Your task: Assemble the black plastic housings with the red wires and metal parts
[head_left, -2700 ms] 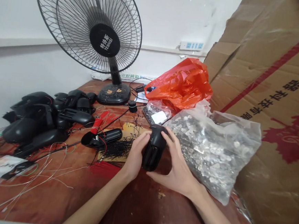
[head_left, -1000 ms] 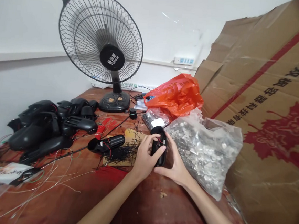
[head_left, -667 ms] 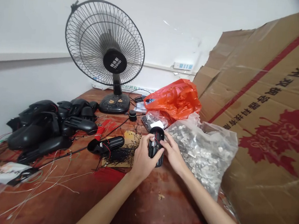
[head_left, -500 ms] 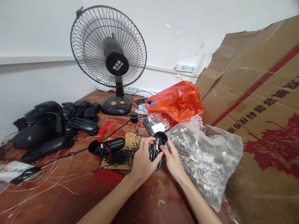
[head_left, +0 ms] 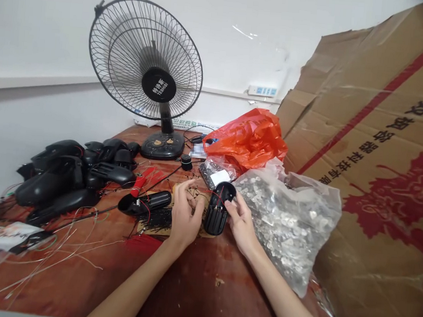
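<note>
My right hand (head_left: 243, 223) grips a black plastic housing (head_left: 215, 221) by its right edge, thumb over the rim. The housing's open side faces up, with a round hollow at the top, ribbed slots below and a thin red wire across it. My left hand (head_left: 187, 217) is apart from the housing, just left of it, its fingers bent and spaced with nothing visible in them. It hovers over a pile of thin black leaded parts (head_left: 158, 221) on a piece of cardboard, and hides part of them. A second black housing (head_left: 160, 200) with a red wire lies left of that hand.
Several black housings (head_left: 57, 185) are heaped at the left, near loose pale wires (head_left: 69, 240). A black fan (head_left: 161, 145) stands behind. To the right are a clear bag of small metal pieces (head_left: 283, 218), an orange bag (head_left: 250, 137) and a large carton (head_left: 383, 118).
My left hand has let go of the housing and moved left over the leaded parts. The right hand keeps the housing, now more fully in sight. The view has shifted slightly.
</note>
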`<state>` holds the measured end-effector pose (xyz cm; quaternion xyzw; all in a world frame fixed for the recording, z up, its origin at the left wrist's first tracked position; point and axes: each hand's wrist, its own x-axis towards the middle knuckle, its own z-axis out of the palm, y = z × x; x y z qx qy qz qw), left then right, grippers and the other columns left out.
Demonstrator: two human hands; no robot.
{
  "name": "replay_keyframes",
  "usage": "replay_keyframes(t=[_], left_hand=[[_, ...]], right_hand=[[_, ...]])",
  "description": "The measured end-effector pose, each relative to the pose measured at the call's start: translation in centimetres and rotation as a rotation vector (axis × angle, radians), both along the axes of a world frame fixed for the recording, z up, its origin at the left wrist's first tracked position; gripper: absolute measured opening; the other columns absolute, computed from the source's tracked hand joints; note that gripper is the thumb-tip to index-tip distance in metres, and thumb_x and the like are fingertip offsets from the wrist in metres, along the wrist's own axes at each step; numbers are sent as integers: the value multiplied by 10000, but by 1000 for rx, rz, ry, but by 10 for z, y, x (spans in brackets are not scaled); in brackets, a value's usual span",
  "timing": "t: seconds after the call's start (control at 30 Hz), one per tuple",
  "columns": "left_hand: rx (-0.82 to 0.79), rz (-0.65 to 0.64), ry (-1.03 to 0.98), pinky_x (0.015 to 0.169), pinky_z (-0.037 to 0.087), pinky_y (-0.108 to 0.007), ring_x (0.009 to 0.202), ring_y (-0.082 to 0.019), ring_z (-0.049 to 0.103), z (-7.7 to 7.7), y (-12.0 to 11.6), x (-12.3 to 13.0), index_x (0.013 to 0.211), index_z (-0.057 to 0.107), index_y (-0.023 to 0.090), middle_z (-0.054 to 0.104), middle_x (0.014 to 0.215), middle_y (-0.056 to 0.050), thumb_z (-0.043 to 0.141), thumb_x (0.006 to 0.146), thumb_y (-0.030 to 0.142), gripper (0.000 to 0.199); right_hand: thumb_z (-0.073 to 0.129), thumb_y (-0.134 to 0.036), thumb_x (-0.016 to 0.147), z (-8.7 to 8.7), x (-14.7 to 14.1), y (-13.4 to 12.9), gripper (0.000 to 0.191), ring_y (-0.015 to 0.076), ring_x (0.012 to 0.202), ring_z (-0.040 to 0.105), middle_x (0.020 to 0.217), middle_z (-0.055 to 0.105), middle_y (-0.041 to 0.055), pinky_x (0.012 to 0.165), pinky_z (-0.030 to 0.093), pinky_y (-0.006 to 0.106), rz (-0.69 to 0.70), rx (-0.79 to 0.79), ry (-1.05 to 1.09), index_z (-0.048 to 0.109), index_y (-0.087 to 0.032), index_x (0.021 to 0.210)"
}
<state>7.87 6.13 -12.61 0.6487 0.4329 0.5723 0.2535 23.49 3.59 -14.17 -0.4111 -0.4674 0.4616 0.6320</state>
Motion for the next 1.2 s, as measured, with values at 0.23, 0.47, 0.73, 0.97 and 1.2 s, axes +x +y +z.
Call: replay_keyframes(t=[0.23, 0.47, 0.73, 0.97, 1.2], left_hand=[[-200, -212, -16, 634, 379, -261, 633, -149, 494, -2, 8, -3, 1129, 663, 162, 614, 745, -16, 437, 974, 366, 341], [-133, -167, -85, 657, 410, -240, 718, -148, 543, -4, 6, -2, 1085, 678, 165, 625, 816, -23, 508, 952, 368, 296], [-48, -104, -97, 680, 464, -230, 789, -150, 594, -4, 3, -2, 1084, 674, 186, 659, 919, -48, 548, 947, 323, 231], [55, -58, -106, 660, 482, -222, 813, -145, 562, -1, 2, 0, 1030, 669, 198, 616, 975, -50, 589, 923, 272, 153], [166, -53, -96, 630, 445, -218, 785, -126, 559, 4, -1, -2, 1012, 699, 211, 622, 977, -34, 622, 901, 208, 135]], right_hand=[[651, -457, 884, -1, 1, 1, 592, 256, 1060, 673, 1215, 687, 42, 900, 557, 396, 3, -23, 84, 479, -299, 1427], [672, -409, 868, -4, -1, 3, 495, 196, 867, 665, 989, 706, 5, 734, 538, 284, -41, -49, 176, 540, -296, 1332], [681, -375, 862, -3, -3, 3, 431, 175, 827, 653, 932, 700, -8, 749, 517, 265, -55, -46, 198, 573, -282, 1268], [675, -379, 868, -8, -2, 5, 447, 203, 945, 669, 995, 716, 14, 831, 510, 293, -90, -26, 161, 562, -255, 1282], [663, -383, 878, -5, -3, 2, 473, 220, 1001, 673, 1043, 727, 23, 893, 508, 323, -95, -10, 108, 548, -263, 1321]])
